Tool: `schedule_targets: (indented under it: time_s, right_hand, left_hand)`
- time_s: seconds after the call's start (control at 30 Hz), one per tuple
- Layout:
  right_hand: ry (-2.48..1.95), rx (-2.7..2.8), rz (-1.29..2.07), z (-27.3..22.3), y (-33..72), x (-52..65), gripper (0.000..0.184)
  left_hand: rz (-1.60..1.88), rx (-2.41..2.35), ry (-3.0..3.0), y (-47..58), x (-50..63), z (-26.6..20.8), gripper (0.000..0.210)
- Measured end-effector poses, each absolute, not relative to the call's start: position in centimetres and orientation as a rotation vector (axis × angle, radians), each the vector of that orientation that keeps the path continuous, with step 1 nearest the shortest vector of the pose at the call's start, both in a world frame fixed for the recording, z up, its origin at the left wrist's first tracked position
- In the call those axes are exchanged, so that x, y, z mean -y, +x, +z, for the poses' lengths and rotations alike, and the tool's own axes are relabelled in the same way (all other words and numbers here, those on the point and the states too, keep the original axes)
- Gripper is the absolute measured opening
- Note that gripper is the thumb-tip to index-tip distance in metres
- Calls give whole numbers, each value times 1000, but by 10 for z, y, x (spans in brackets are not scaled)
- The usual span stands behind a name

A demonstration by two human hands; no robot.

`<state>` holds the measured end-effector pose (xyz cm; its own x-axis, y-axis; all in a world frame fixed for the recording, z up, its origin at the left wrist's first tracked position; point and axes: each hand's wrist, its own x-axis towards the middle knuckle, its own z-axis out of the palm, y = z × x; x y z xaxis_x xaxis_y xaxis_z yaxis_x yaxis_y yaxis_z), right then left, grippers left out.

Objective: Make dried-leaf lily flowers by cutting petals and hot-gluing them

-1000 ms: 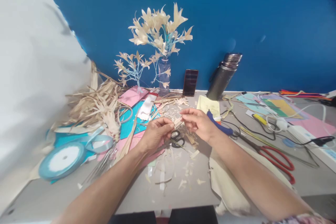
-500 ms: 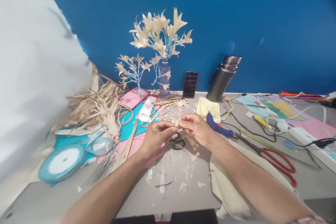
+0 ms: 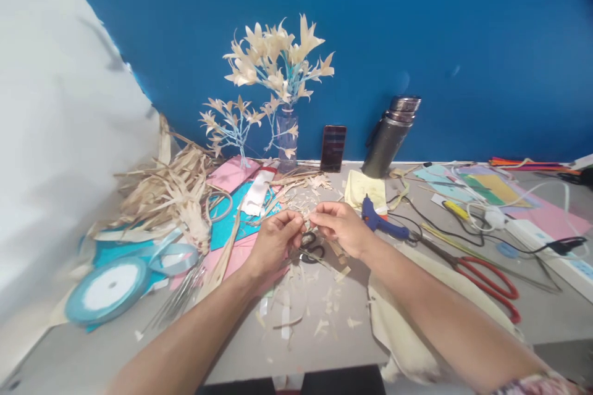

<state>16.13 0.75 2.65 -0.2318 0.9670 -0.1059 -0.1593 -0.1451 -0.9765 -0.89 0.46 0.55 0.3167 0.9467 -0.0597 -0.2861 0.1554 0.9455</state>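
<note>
Fingertips nearly meet over the middle of the table, where my left hand (image 3: 275, 237) and my right hand (image 3: 341, 225) both pinch a small pale piece of dried husk (image 3: 306, 218). Most of that piece is hidden by the fingers. Just beneath the hands lie black-handled scissors (image 3: 314, 254), partly covered. Cut husk scraps (image 3: 331, 302) are scattered around them. Right of my right hand rests a blue glue gun (image 3: 382, 222). Behind stand husk flowers (image 3: 278, 52) on light blue stems in a clear bottle (image 3: 288, 136).
To the left are a husk pile (image 3: 162, 179), a blue ribbon spool (image 3: 86, 299) and thin wires (image 3: 178, 296). A phone (image 3: 333, 148) and a tilted flask (image 3: 389, 139) lean at the wall. Red-handled scissors (image 3: 486, 278) and a power strip (image 3: 551, 253) lie right.
The left fingers have curled a little and drawn slightly left, with both hands still pinching. The whole view has shifted slightly.
</note>
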Motion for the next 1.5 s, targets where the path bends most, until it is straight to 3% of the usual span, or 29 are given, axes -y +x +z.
schedule_targets:
  time_s: [0.27, 0.37, 0.53, 0.6, 0.8, 0.93, 1.1, 1.33, 1.5]
  right_hand:
    - [-1086, 1198, 1547, 20, 155, -7, 32]
    - [-1255, 1437, 1386, 37, 175, -17, 29]
    - [-2041, 2045, 234, 84, 244, -32, 21]
    - [-2331, 2093, 38, 91, 265, -30, 25]
    - [-2432, 2157, 124, 65, 286, -13, 39]
    - [-2367, 2175, 195, 47, 293, -10, 43]
    - [-2247, 2181, 254, 40, 300, -6, 37]
    - [-2090, 2096, 356, 43, 314, -6, 26]
    - [-1852, 1665, 714, 45, 348, -4, 29]
  left_hand:
    - [1055, -769, 949, -4, -3, 1, 30]
    - [1086, -799, 893, -5, -5, 2, 30]
    - [1136, -900, 844, -10, -9, 17, 32]
    - [1131, -933, 883, -8, -10, 28, 30]
    - [931, -916, 1027, 32, -32, 56, 20]
    - [783, -1049, 1049, 87, -70, 49, 16]
    - [683, -1184, 1098, 138, -112, 24, 11]
    - [612, -1292, 1186, 150, -123, 11, 27]
    - [627, -1250, 1186, 148, -127, 2, 22]
